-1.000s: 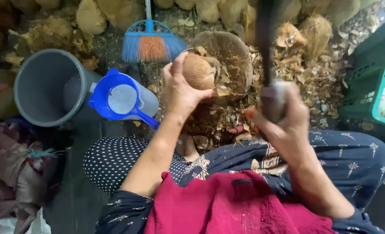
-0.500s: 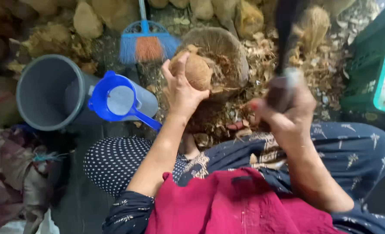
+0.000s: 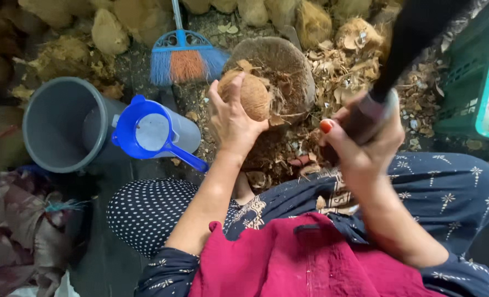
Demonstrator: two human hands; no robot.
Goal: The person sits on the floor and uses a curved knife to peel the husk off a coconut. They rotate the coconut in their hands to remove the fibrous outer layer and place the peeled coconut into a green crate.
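Two hands busy — left hand [image 3: 230, 118] grips coconut [image 3: 250, 94], right hand [image 3: 362, 143] clamps blade handle [image 3: 368, 113] — strainer [image 3: 148, 132] beside

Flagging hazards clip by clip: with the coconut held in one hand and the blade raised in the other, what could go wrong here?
1. The left hand cups the husked coconut with fingers wrapped round it, so a stroke of the dark blade raised in the right hand could land on them.
2. The round coconut rests on a wooden block and may roll or slip when struck.
3. Flying fragments could hit the person's legs close below.
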